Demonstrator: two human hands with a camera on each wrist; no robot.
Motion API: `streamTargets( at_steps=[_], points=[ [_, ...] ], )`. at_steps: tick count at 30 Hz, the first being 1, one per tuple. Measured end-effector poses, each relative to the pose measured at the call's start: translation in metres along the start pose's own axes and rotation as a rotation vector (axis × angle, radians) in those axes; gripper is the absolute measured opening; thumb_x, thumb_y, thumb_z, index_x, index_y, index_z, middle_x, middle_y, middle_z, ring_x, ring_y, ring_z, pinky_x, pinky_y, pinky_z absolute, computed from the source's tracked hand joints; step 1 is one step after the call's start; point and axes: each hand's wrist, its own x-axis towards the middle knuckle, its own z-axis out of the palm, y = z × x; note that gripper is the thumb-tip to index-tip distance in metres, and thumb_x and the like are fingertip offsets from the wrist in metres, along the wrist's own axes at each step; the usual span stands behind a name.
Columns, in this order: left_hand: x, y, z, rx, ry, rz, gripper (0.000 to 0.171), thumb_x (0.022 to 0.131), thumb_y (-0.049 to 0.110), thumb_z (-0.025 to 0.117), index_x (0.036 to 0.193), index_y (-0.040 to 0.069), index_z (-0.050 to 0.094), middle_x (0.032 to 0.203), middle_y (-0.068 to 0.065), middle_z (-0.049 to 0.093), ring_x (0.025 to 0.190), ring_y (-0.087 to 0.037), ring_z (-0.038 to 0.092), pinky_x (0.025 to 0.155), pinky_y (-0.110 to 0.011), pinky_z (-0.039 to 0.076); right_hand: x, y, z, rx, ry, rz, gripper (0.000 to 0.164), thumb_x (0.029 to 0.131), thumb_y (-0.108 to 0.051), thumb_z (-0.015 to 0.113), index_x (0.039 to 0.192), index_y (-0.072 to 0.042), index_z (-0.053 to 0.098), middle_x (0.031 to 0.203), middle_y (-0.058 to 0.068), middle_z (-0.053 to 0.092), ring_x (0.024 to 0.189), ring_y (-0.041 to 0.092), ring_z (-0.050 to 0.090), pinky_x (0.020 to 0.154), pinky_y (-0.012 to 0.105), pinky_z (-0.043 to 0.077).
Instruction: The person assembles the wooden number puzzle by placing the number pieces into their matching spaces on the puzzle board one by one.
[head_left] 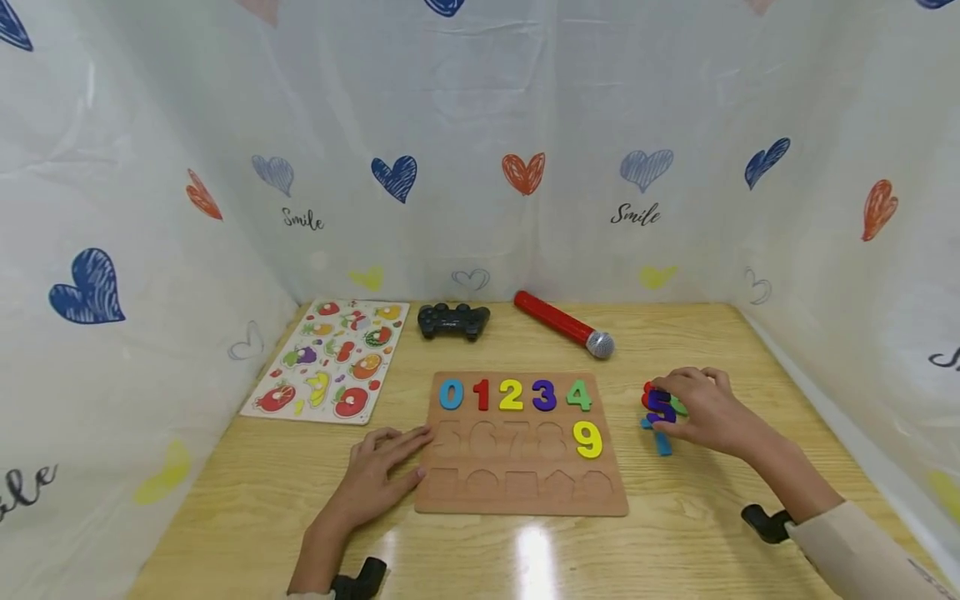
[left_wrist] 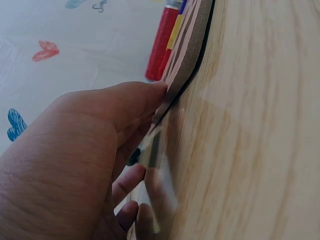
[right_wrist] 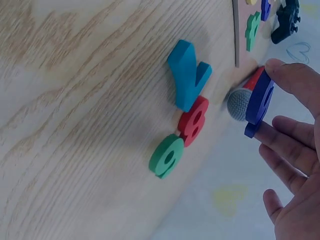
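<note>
My right hand (head_left: 708, 410) pinches a purple number 5 (right_wrist: 260, 100) between thumb and fingers, raised over loose pieces on the table. Those are a blue number 7 (right_wrist: 182, 75), a red number 8 (right_wrist: 186, 122) and a green number 6 (right_wrist: 159, 159), lying close together. My left hand (head_left: 378, 477) touches the left edge of a wooden number board (head_left: 517, 502), its thumb and fingertips at the edge. Numbers 0 to 4 fill the board's top row. A yellow 9 (head_left: 596, 435) sits at the right end of the middle row, beside bare number recesses.
Behind the board lie a black game controller (head_left: 453, 321) and a red microphone (head_left: 555, 318). A fruit puzzle board (head_left: 300, 392) rests at the table's left. A printed curtain (head_left: 465, 108) encloses the back and sides. Shape recesses line the number board's bottom row.
</note>
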Motion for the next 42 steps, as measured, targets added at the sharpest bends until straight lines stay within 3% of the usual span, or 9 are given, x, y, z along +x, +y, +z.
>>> streamTargets(
  at_steps=[9,42],
  points=[
    [0.001,-0.001,0.000,0.004,-0.011,0.001,0.049,0.096,0.039,0.067,0.143,0.031,0.058,0.149,0.010,0.050,0.126,-0.027,0.040,0.092,-0.053,0.027,0.009,-0.014,0.004,-0.032,0.007,-0.062,0.052,0.076,-0.027,0.089,0.118,-0.003,0.069,0.108,0.009,0.069,0.111,0.039,0.054,0.093,0.066,0.026],
    [0.001,0.001,-0.002,-0.015,-0.031,-0.016,0.050,0.095,0.039,0.067,0.144,0.030,0.057,0.150,0.010,0.049,0.127,-0.027,0.039,0.095,-0.055,0.026,0.030,-0.047,0.014,-0.032,-0.016,-0.131,0.059,0.077,-0.031,0.088,0.124,-0.001,0.067,0.114,0.008,0.068,0.114,0.035,0.055,0.097,0.065,0.025]
  ],
)
